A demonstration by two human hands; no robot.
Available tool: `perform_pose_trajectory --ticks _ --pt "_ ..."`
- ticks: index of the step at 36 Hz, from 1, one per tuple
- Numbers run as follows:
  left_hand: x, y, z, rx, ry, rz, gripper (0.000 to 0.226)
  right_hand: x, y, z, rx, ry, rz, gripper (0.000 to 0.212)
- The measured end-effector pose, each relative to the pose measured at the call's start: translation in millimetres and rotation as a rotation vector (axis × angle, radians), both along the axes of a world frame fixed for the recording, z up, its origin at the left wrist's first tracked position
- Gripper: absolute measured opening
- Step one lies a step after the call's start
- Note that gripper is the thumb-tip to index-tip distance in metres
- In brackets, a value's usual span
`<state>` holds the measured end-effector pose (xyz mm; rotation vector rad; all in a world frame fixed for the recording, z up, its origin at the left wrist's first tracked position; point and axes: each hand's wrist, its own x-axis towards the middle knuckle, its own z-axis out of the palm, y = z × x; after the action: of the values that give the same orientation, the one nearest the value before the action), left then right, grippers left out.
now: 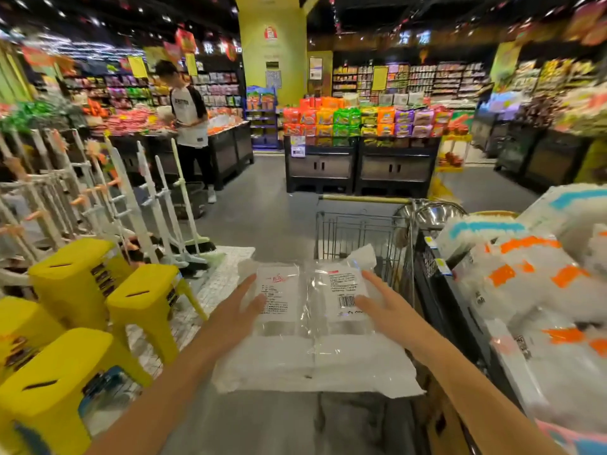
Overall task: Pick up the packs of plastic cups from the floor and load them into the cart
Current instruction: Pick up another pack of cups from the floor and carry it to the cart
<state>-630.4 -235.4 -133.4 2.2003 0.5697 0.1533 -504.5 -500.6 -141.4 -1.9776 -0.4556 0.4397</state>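
Head view: the packs of plastic cups [308, 349] are held up off the floor, sandwiched between two hands, with the wire end of the cart [358, 231] seen just behind them. The left hand [235, 311] is pressed flat to the packs' left side, fingers straight. The right hand [382, 298] is laid against the right side, fingers stretched out too. Yellow stools [75, 274] are stacked at the left

Two clear packs [312, 323] of white cups, side by side, flat and lengthwise, printed labels [279, 290] up, barcode [346, 301] on the right one. Up in the air just before the grey wire cart [361, 234], far ends overlapping its near side.
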Motion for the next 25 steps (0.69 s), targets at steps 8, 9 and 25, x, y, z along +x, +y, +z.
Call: perform_pose_trajectory --ticks 8,9,25 --pt "91 46 -4 -0.092 -0.032 -0.172 0.06 51 23 -4 -0.014 -0.002 -0.157 0.072" --pt "101 48 -5 -0.102 -0.032 -0.198 0.059 55 24 -5 -0.019 -0.005 -0.172 0.073" --pt "243 12 -27 -0.265 -0.061 -0.311 0.061 169 -21 -31 -0.005 0.002 -0.274 0.066"
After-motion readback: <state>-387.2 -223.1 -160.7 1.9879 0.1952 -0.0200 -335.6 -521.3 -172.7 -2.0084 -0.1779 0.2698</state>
